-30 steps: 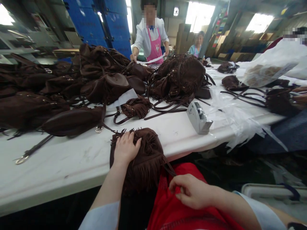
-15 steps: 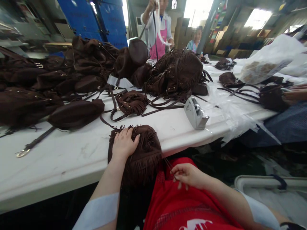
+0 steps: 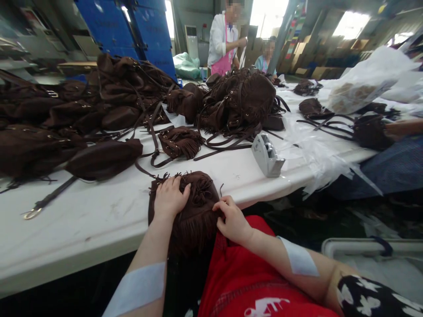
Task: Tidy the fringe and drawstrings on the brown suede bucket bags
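A dark brown fringed suede bag (image 3: 194, 211) hangs over the near edge of the white table (image 3: 99, 220). My left hand (image 3: 169, 199) lies flat on top of it, fingers spread and pressing it down. My right hand (image 3: 233, 220) sits at the bag's right side, fingers pinched on the fringe strands there. My lap in red cloth (image 3: 238, 277) is right below the bag.
Heaps of brown bags (image 3: 82, 114) and a fringed pile (image 3: 244, 101) fill the table's far half. A grey tape dispenser (image 3: 266, 154) stands to the right, clear plastic bags (image 3: 317, 158) beyond. A person in a pink apron (image 3: 224, 42) stands behind; another person's arm (image 3: 401, 127) works at right.
My right hand has risen from my lap to the bag's right side and taken hold of the fringe. The left hand stays put. The standing person has lowered a lifted bag.
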{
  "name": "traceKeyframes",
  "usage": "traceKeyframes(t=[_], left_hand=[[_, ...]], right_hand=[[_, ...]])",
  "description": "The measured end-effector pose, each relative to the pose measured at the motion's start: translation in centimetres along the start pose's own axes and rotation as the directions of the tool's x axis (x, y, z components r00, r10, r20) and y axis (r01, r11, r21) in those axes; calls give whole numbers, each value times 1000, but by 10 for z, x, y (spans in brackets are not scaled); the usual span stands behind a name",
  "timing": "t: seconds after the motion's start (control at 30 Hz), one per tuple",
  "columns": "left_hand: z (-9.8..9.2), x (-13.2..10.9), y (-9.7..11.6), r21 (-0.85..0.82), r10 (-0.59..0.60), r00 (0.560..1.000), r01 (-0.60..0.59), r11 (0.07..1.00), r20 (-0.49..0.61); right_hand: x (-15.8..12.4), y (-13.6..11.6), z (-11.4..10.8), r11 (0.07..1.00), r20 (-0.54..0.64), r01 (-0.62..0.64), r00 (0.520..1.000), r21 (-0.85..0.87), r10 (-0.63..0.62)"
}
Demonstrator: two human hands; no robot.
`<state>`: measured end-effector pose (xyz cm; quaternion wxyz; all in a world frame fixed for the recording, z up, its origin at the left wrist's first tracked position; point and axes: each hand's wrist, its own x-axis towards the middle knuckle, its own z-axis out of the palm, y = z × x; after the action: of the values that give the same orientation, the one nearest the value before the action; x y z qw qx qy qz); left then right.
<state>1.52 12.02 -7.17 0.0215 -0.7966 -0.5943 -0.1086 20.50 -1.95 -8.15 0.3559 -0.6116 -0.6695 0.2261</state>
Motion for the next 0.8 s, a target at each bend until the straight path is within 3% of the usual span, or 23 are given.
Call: traceKeyframes(t=[0.1, 0.37, 0.5, 0.6, 0.8], left_hand=[[0, 0, -1, 0, 10, 1000, -10, 1000, -7], [1, 2, -2, -10, 6, 1000, -6, 1000, -10], [1, 2, -1, -27, 2, 1000, -2, 1000, -10], [2, 2, -1, -18, 8, 1000, -8, 1000, -16], [2, 3, -2, -8, 13, 1000, -13, 1000, -11]], right_hand=[[-2, 9, 5, 996, -33, 51, 998, -74, -54], [-24, 13, -32, 968, 112, 185, 979, -168, -168], [-23, 13, -35, 956, 189, 103, 981, -274, -51], [-23, 15, -38, 924, 314, 78, 948, -373, 47], [-28, 8, -48, 967, 369, 60, 929, -248, 37]])
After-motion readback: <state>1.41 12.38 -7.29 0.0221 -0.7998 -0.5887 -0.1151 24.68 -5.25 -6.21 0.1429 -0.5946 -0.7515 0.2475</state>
